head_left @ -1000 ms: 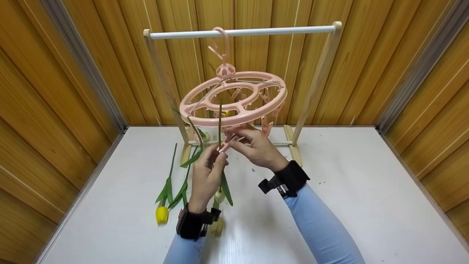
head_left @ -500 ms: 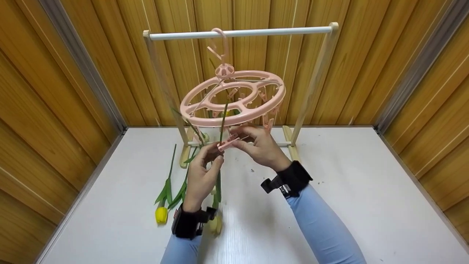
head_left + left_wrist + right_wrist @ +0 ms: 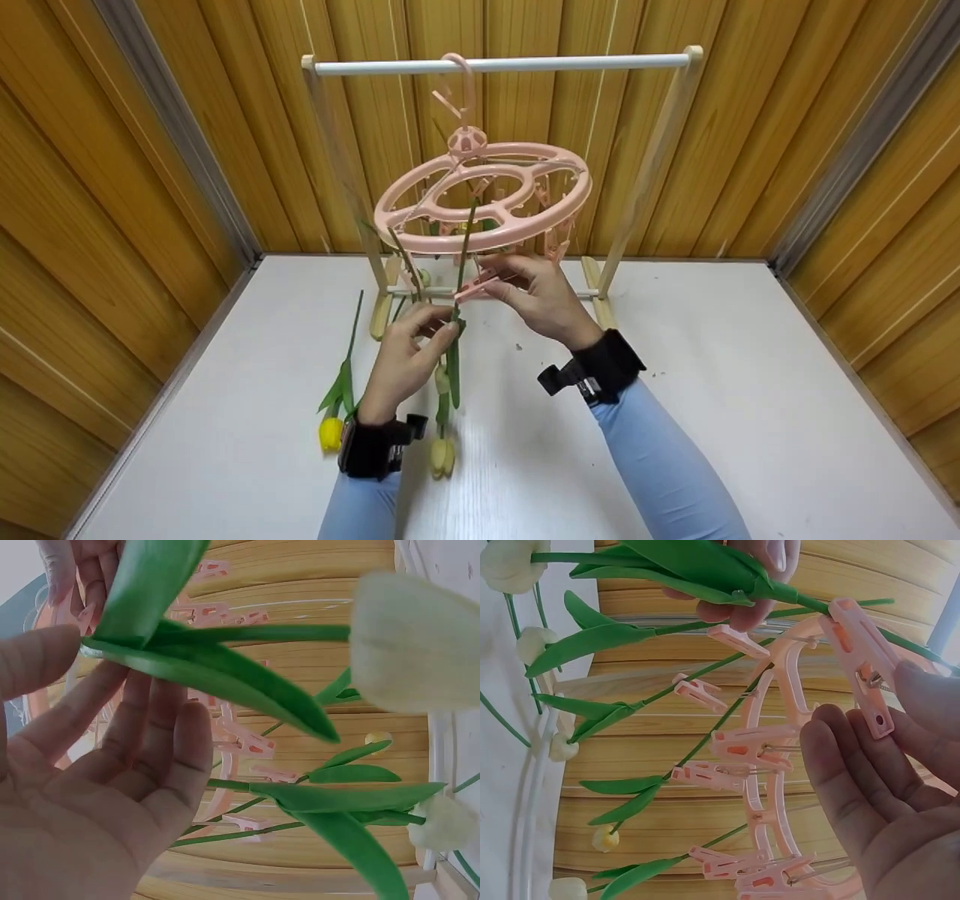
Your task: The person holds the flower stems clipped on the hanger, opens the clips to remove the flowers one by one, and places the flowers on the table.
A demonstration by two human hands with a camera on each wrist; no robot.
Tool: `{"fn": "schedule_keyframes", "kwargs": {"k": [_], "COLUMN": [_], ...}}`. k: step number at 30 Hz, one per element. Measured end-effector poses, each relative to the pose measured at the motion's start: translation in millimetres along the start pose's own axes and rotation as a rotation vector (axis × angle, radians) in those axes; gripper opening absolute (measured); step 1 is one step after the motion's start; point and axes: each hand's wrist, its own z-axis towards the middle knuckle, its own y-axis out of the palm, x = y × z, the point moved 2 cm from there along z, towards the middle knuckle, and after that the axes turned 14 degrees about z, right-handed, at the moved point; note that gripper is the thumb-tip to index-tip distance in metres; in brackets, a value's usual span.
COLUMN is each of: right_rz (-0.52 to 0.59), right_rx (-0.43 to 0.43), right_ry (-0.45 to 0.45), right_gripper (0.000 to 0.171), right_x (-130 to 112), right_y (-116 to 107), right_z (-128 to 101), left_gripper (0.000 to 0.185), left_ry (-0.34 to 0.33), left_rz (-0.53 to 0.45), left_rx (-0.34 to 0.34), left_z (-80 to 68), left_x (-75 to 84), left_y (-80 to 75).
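Note:
In the head view my left hand (image 3: 405, 360) pinches the stem of a white tulip (image 3: 420, 641), just by the base of its green leaves (image 3: 225, 664). My right hand (image 3: 547, 304) grips a pink clothespin (image 3: 862, 664) by its handle end, thumb against fingers. The clothespin's nose sits across the tulip stem above my left fingers, and the flower points downward. Over both hands hangs a round pink clip hanger (image 3: 480, 244), its rim tilted. Other tulips (image 3: 622, 709) hang upside down from its clothespins (image 3: 754, 746).
The hanger's hook goes over the white bar (image 3: 570, 63) of a wooden-legged rack (image 3: 652, 165). On the white table (image 3: 225, 420) a yellow tulip (image 3: 330, 435) lies to the left. A pale tulip head (image 3: 442, 457) shows below my left hand. Wood-look panels stand behind.
My left hand has moved off the clothespin, down and left onto the stem near the leaves. The right hand still grips the clothespin, nearly in place.

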Motion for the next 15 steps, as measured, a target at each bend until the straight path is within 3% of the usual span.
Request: {"fn": "schedule_keyframes", "kwargs": {"k": [4,15], "right_rz": [0.022,0.033], "right_rx": [-0.005,-0.013], "right_ry": [-0.012,-0.006], "right_gripper": [0.032,0.025], "right_x": [1.2,5.0], "right_y": [-0.8,-2.0], "right_z": [-0.1,-0.6], "left_gripper": [0.017,0.013], "left_ry": [0.012,0.013], "left_rz": [0.013,0.023], "left_rx": [-0.030,-0.035], "left_z": [1.1,0.2], "left_x": [-0.1,0.1], "left_y": [0.2,0.6]}}
